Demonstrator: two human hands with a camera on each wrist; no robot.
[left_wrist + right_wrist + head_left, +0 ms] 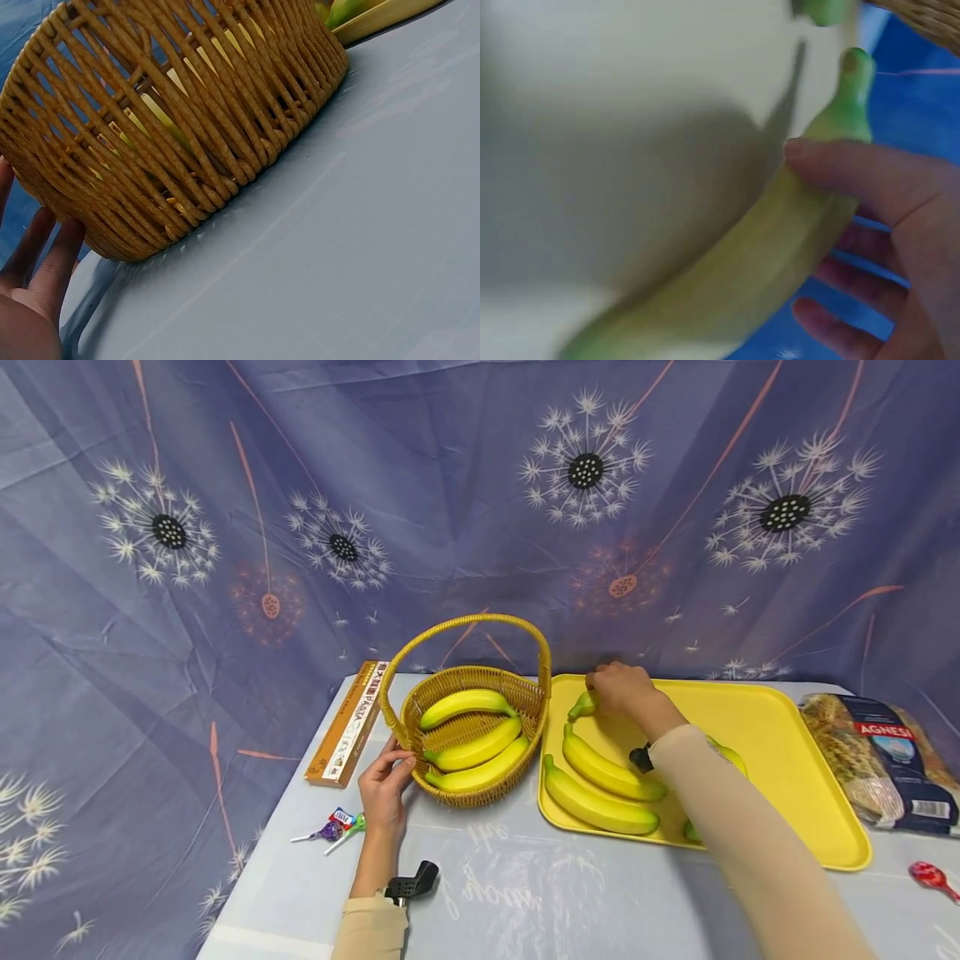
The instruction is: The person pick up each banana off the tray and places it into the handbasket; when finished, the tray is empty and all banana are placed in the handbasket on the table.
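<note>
- Banana (757, 240): mostly covered by the right hand (626, 689) in the head view, at the far left of the yellow tray (783, 768); one end is cut off in the right wrist view.
- It is grasped near its stem between thumb and fingers, the latter partly hidden.
- The basket (480, 796) is touched by the left hand (386, 787), its fingers loosely extended.

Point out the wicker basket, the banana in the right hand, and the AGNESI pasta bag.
Wicker basket (225, 127): left wrist view, woven outer wall.
Held banana (757, 240): right wrist view, yellow body.
AGNESI pasta bag (892, 753): head view, printed front label.
</note>
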